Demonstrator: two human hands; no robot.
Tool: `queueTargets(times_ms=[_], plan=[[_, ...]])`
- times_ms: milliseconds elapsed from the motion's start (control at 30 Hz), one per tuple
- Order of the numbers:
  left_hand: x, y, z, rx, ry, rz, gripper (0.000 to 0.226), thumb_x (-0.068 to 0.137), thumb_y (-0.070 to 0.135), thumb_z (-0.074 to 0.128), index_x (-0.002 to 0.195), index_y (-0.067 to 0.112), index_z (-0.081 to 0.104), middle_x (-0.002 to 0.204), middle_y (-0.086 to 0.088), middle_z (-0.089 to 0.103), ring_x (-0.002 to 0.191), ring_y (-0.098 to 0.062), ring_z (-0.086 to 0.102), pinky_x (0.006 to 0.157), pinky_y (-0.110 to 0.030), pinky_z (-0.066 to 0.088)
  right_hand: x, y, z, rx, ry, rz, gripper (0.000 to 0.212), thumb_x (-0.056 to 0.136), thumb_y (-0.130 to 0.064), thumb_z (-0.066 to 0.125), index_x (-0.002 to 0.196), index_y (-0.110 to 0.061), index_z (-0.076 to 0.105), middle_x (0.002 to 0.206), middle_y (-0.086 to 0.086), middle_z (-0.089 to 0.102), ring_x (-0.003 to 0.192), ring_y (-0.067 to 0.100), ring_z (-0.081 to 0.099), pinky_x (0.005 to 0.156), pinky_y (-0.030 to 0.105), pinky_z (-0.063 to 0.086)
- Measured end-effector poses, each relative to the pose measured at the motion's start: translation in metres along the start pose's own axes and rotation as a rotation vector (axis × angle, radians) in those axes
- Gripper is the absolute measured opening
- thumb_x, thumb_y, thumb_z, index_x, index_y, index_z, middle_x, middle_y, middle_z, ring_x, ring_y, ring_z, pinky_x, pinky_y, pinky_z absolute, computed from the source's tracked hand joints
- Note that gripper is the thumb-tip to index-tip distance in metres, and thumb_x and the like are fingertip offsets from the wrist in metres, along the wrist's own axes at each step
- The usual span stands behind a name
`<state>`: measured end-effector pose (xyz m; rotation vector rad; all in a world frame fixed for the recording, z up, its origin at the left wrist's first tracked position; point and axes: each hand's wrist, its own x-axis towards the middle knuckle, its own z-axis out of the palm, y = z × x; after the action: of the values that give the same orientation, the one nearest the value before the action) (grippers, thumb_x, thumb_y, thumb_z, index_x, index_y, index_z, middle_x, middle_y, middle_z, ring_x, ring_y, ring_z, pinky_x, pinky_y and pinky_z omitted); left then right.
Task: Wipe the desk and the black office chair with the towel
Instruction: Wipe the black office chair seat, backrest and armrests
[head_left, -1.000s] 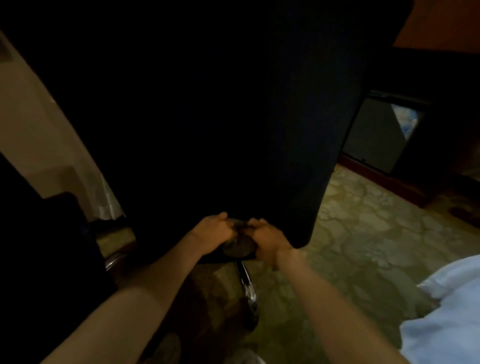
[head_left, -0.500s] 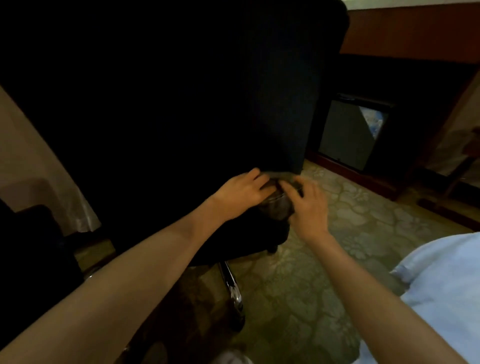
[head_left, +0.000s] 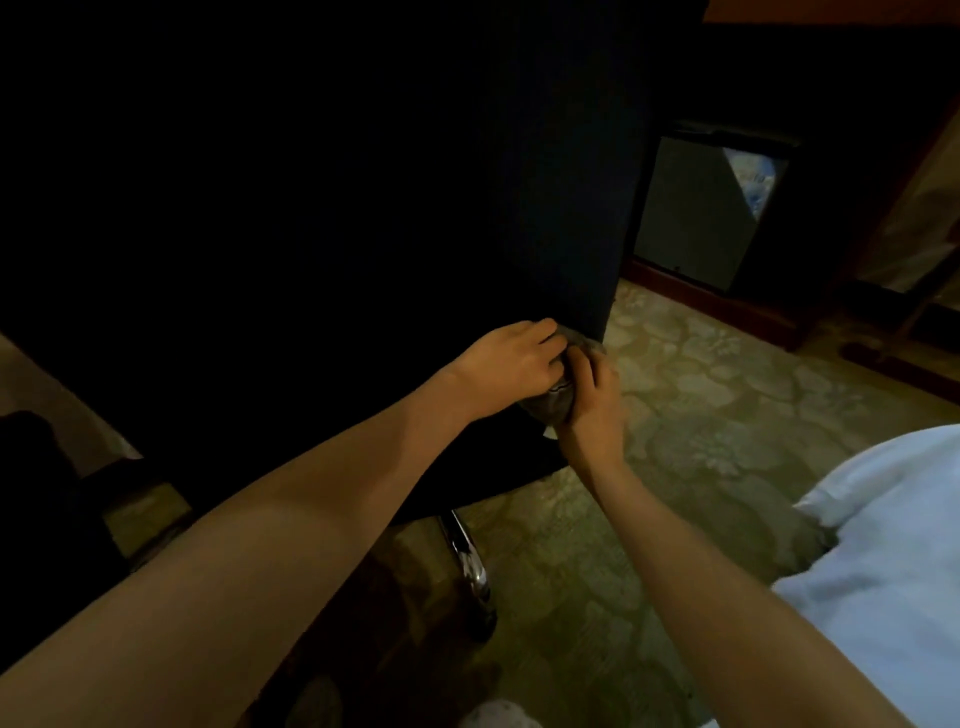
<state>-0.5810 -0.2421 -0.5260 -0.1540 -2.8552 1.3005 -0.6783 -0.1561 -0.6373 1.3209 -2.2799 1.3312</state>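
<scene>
Under you it's that greenish floral carpet, and your black office chair is parked on it, one chrome leg showing.

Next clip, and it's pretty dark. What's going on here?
A person is working on the black office chair, seen from behind its backrest. Both hands meet at the backrest's lower right corner, where the left hand and the right hand grip a bunched grey towel held against the chair. A chrome base leg shows below, over the patterned carpet.
</scene>
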Motion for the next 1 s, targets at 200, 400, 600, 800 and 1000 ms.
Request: queueTargets(times_ms=[200, 400, 600, 800, 1000], plan=[[-0.018, 0.023, 0.028, -0.066, -0.022, -0.045, 0.028, 0.052, 0.029, 0.085, 0.079, 0.028, 0.075, 0.085, 0.009, 0.069, 0.083, -0.009, 0.064, 0.075, -0.02, 0.051, -0.022, 0.009, 0.022, -0.088, -0.131, -0.012, 0.05, 0.081, -0.022, 0.054, 0.126, 0.001, 0.052, 0.117, 0.025, 0.054, 0.097, 0.042, 0.056, 0.078, 0.044, 0.052], [-0.058, 0.061, 0.044, -0.271, -0.409, -0.086, 0.03, 0.083, 0.007, 0.055, 0.105, 0.019, 0.071, 0.114, 0.001, 0.065, 0.115, -0.019, 0.056, 0.091, -0.031, 0.047, -0.049, -0.014, 0.039, -0.316, -0.901, -0.122, 0.05, 0.091, -0.014, 0.054, 0.14, -0.015, 0.041, 0.138, 0.012, 0.044, 0.125, 0.034, 0.045, 0.1, 0.041, 0.041], [-0.091, 0.065, 0.04, -0.548, -0.644, -0.19, 0.033, 0.095, 0.006, 0.044, 0.123, 0.017, 0.056, 0.132, -0.007, 0.05, 0.127, -0.025, 0.039, 0.098, -0.035, 0.041, -0.058, -0.044, 0.036, -0.316, -1.057, -0.167, 0.047, 0.094, -0.016, 0.051, 0.14, -0.014, 0.043, 0.144, 0.011, 0.04, 0.132, 0.03, 0.037, 0.106, 0.033, 0.033], [-0.076, 0.048, 0.006, -0.593, -0.502, -0.222, 0.03, 0.094, 0.011, 0.046, 0.123, 0.017, 0.055, 0.13, -0.006, 0.05, 0.127, -0.024, 0.038, 0.095, -0.034, 0.041, -0.037, -0.048, -0.02, -0.338, -0.919, -0.12, 0.051, 0.087, -0.012, 0.054, 0.137, -0.023, 0.047, 0.138, 0.01, 0.044, 0.122, 0.032, 0.046, 0.099, 0.039, 0.044], [-0.03, 0.02, -0.022, -0.552, -0.362, -0.158, 0.037, 0.094, 0.011, 0.044, 0.127, 0.023, 0.053, 0.13, -0.002, 0.052, 0.123, -0.023, 0.041, 0.096, -0.035, 0.045, -0.002, -0.044, -0.08, -0.416, -0.9, -0.024, 0.055, 0.085, -0.005, 0.051, 0.137, -0.019, 0.045, 0.127, 0.013, 0.046, 0.113, 0.033, 0.049, 0.093, 0.036, 0.044]])
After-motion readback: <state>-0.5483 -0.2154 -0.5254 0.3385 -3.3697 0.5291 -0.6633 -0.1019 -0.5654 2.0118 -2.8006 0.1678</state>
